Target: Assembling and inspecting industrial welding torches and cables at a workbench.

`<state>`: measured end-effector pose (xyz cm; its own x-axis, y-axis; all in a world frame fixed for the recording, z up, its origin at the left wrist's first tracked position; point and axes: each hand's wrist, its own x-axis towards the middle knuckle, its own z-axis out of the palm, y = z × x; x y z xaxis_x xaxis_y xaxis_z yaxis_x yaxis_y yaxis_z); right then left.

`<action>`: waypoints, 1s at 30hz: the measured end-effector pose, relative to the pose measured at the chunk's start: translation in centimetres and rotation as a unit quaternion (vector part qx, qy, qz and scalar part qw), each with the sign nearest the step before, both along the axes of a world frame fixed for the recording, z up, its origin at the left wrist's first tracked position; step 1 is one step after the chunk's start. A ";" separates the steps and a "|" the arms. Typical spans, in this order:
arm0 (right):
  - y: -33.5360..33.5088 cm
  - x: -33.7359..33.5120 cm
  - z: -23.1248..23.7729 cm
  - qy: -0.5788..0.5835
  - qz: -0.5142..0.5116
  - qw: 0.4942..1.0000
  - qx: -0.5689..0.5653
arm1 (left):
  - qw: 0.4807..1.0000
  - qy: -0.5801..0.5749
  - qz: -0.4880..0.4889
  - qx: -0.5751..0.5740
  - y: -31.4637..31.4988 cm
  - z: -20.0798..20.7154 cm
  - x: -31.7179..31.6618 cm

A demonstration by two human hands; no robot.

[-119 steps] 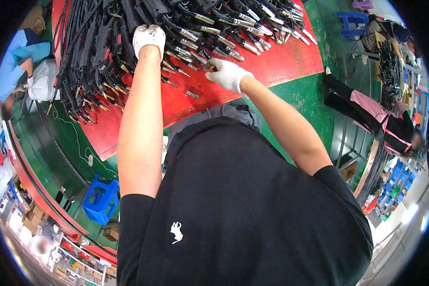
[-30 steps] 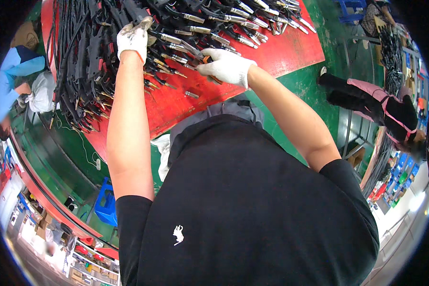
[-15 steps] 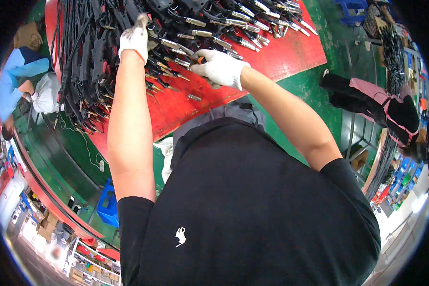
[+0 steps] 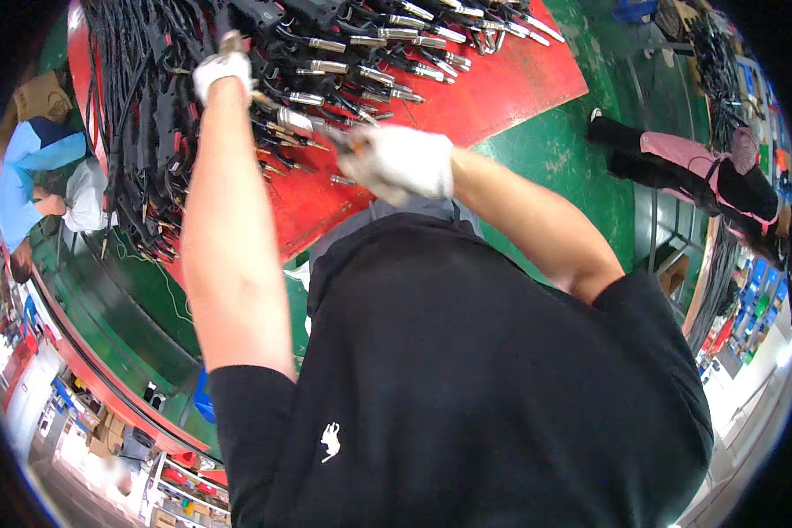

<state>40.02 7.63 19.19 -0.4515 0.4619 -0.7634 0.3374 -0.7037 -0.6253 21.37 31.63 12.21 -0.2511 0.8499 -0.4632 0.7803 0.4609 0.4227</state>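
My left hand (image 4: 223, 72), in a white glove with dirty fingertips, is closed round the black handle of a welding torch among the pile. From that hand a silver nozzle (image 4: 296, 120) points toward my right hand. My right hand (image 4: 403, 162), gloved too and blurred by motion, grips a grey pliers-like tool (image 4: 333, 134) with a bit of orange near the fingers. The tool's tip meets the nozzle's end or lies just beside it; blur hides which. Many black welding torches (image 4: 169, 123) with silver nozzles or bare brass tips lie round both hands.
The torches lie on a red table (image 4: 502, 88), and a loose silver nozzle (image 4: 341, 179) rests near its front edge. Left of it is a person in light blue (image 4: 26, 172); at the right stands one in black and pink (image 4: 686, 167). A cardboard box (image 4: 44, 97) is at the far left.
My right hand has come nearer to me with the tool, and a silver nozzle now shows clearly between my hands. My left hand sits slightly further left; the whole view has shifted a little.
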 end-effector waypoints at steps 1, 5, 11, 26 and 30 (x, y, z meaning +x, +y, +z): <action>-2.3 0.3 1.4 -0.022 -0.019 1.000 -0.004 | 0.999 -0.011 0.031 0.019 1.4 -1.0 -3.3; -8.1 4.2 -2.0 -0.221 -0.078 0.960 0.151 | 0.978 -0.182 0.085 0.049 1.0 -0.2 -4.2; -7.2 4.9 -7.2 -0.245 0.086 0.960 0.106 | 0.989 0.087 -0.067 0.096 -1.6 0.4 -3.1; -6.8 6.7 -5.0 -0.238 0.026 0.961 0.136 | 0.904 0.178 -0.223 0.317 -5.8 3.8 -1.6; -2.9 3.9 -3.6 -0.192 -0.020 0.962 0.195 | 0.855 0.154 -0.385 0.310 -5.5 3.0 -1.7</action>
<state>43.90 4.73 15.61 -0.1468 0.7582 -0.6353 0.5733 -0.4582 -0.6793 19.67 26.14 15.18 0.4656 0.8763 0.1238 0.8699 -0.4789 0.1182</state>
